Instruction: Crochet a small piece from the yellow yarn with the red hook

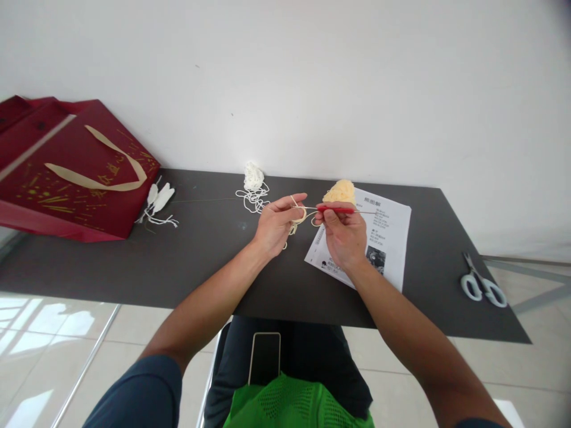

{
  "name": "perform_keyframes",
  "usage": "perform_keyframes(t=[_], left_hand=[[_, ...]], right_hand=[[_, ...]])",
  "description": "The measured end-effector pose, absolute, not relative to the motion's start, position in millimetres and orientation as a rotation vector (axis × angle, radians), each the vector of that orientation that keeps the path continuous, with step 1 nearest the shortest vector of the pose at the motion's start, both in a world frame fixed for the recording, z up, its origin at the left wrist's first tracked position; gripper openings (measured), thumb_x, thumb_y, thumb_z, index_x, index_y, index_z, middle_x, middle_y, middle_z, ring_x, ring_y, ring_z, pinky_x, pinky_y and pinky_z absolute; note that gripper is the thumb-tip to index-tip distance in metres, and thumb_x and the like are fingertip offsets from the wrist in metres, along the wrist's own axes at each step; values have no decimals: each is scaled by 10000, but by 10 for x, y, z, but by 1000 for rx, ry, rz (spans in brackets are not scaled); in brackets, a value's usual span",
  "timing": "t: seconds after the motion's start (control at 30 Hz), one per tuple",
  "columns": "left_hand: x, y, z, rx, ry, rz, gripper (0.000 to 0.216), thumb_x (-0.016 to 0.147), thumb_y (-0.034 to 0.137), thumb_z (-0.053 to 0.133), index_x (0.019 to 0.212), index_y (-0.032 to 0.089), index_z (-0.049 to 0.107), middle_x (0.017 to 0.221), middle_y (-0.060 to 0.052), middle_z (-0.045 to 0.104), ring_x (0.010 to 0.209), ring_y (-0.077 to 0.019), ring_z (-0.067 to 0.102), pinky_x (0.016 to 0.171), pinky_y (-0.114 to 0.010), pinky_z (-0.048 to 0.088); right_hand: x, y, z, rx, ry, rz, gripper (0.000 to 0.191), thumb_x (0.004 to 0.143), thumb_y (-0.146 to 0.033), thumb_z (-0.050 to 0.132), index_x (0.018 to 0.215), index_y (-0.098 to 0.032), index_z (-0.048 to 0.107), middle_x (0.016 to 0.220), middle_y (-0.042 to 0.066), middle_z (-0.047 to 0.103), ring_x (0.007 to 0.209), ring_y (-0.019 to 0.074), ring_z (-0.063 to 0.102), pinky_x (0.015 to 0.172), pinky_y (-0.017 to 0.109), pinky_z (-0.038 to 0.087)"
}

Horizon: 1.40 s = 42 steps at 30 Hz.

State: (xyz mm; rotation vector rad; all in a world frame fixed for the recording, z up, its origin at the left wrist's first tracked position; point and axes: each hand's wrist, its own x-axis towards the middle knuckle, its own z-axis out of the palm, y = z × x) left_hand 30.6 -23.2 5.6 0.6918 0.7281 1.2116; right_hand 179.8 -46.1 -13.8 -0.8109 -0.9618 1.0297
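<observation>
In the head view my right hand (347, 239) grips a crochet hook (338, 209) by its red handle, its thin metal shaft pointing left. My left hand (273, 229) is closed on pale yellow yarn (297, 224), with a strand looped around the raised index finger. At the left fingertips the hook's tip meets the yarn; the exact stitch is too small to make out. Just behind my right hand sits a ball of yellow yarn (339, 191), at the top edge of a printed sheet (393, 229). My right hand is over that sheet and hides part of it.
White yarn (254, 177) lies loosely near the wall. Small white pieces with yarn tails (162, 198) rest beside a red gift bag (75, 172) at left. Scissors (482, 284) lie near the table's right edge. A phone (264, 358) rests on my lap by green mesh cloth (298, 404).
</observation>
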Motion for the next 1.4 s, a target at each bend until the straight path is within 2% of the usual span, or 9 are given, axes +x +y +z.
perform_keyframes(t=[0.23,0.53,0.7,1.17,1.4], left_hand=[[294,-228,81,705,709,1254,368,619,139,856,984,177,830,747,4,700,666,-72,588,677,-231,433],[288,-234,68,834,781,1279,288,612,143,801,892,187,846,679,4,660,610,-85,516,606,-255,359],[247,-217,62,944,813,1257,259,610,122,745,838,192,847,620,13,618,560,-90,444,573,-274,308],[199,-189,100,838,714,1075,221,568,131,691,749,113,815,534,-30,569,524,-109,447,550,-294,313],[191,-166,86,787,669,1041,148,590,142,733,718,111,801,515,-17,532,517,-104,439,560,-301,328]], right_hand=[[1855,-438,-110,-775,-934,961,145,828,-300,842,905,-271,723,888,-27,793,691,112,696,639,256,586],[1893,-465,-115,-791,-1075,826,127,874,-310,792,921,-286,676,922,-23,759,655,117,664,626,297,572],[1899,-464,-89,-770,-1069,872,159,868,-341,798,908,-289,654,904,-27,741,641,114,636,619,298,547],[1887,-477,24,-768,-1001,1008,296,765,-438,879,840,-277,642,795,-35,709,593,104,583,556,269,496],[1964,-434,-97,-772,-958,1192,217,831,-388,835,901,-282,659,870,-42,728,619,83,606,567,234,542]])
